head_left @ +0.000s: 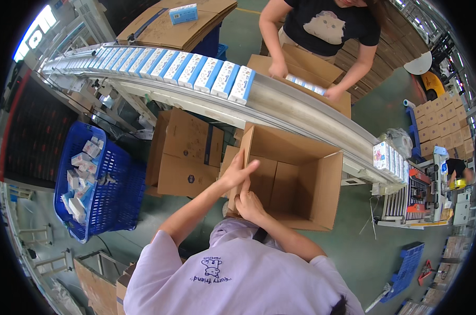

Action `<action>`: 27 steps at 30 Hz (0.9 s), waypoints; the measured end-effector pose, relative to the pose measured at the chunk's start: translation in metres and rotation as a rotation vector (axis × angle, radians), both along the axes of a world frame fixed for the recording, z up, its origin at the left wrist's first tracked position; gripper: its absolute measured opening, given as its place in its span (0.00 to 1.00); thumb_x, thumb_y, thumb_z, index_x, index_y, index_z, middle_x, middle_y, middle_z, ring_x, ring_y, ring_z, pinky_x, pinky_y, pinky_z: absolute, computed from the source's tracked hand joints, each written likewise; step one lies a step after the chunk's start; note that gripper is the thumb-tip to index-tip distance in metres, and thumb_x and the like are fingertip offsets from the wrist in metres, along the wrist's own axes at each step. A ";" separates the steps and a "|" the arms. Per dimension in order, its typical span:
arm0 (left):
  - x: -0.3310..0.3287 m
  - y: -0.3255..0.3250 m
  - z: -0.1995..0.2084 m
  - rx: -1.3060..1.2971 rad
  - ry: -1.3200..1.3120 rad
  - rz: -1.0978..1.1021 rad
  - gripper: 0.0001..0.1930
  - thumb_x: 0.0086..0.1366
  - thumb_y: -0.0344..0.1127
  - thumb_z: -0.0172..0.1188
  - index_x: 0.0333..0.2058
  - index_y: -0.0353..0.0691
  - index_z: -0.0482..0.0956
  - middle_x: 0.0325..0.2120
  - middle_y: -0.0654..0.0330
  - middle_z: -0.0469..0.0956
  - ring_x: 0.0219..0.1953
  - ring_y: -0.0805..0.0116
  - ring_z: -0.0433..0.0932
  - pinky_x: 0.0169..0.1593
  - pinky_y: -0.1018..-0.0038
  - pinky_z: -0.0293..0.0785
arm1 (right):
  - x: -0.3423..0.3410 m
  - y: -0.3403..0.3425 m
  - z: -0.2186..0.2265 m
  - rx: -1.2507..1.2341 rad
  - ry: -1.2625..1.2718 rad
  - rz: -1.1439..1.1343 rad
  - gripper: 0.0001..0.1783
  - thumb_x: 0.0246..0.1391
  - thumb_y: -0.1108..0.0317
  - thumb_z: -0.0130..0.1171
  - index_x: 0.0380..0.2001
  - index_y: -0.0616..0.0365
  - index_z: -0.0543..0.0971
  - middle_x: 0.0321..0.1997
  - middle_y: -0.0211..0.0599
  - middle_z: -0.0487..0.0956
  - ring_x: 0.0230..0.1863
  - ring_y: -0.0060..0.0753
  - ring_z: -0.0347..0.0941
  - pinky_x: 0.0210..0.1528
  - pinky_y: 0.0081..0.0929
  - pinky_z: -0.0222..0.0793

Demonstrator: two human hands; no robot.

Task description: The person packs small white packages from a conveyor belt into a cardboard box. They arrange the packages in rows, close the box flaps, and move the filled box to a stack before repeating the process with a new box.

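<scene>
An open cardboard box (295,191) sits in front of me, its hollow inside facing up and nothing seen in it. My left hand (237,173) grips the box's left edge, thumb on the inner side and fingers partly hidden behind the cardboard. Just nearer to me, my right hand (250,205) holds the same edge, index finger stretched along it and the other fingers curled. Beyond the box runs a conveyor (285,102), carrying a long row of white and blue tissue packs (209,76) that ends left of the box.
Across the conveyor, a co-worker's hands (332,93) reach into another carton (345,107) with packs. A blue basket (99,210) of loose packs stands at left, beside folded cartons (188,152). More packs (389,157) stand at the conveyor's right end. A blue pallet (406,270) lies at lower right.
</scene>
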State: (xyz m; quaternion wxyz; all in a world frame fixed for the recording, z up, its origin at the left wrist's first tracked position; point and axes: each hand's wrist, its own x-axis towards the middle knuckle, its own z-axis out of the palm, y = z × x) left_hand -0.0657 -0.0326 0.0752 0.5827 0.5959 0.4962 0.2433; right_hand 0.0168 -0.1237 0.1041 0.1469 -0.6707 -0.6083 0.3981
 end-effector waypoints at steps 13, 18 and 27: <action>-0.145 0.058 -0.087 -0.397 0.122 0.259 0.30 0.59 0.46 0.57 0.53 0.30 0.63 0.43 0.51 0.74 0.45 0.63 0.74 0.47 0.70 0.70 | 0.215 -0.063 0.008 0.204 -0.617 -0.565 0.22 0.54 0.61 0.52 0.47 0.66 0.68 0.31 0.60 0.76 0.35 0.62 0.72 0.37 0.48 0.67; -0.056 0.012 -0.054 0.453 0.828 0.244 0.49 0.52 0.57 0.56 0.61 0.28 0.45 0.62 0.38 0.41 0.64 0.38 0.37 0.63 0.48 0.34 | 0.212 -0.065 0.004 0.244 -0.603 -0.645 0.16 0.53 0.65 0.51 0.40 0.68 0.70 0.31 0.60 0.76 0.36 0.61 0.72 0.36 0.48 0.67; -0.076 0.035 -0.091 0.170 0.481 -0.348 0.45 0.42 0.39 0.63 0.57 0.24 0.51 0.33 0.38 0.75 0.38 0.45 0.76 0.40 0.62 0.73 | 0.186 -0.049 0.007 0.214 -0.662 -0.654 0.13 0.53 0.67 0.50 0.36 0.68 0.69 0.28 0.59 0.76 0.33 0.61 0.72 0.34 0.48 0.67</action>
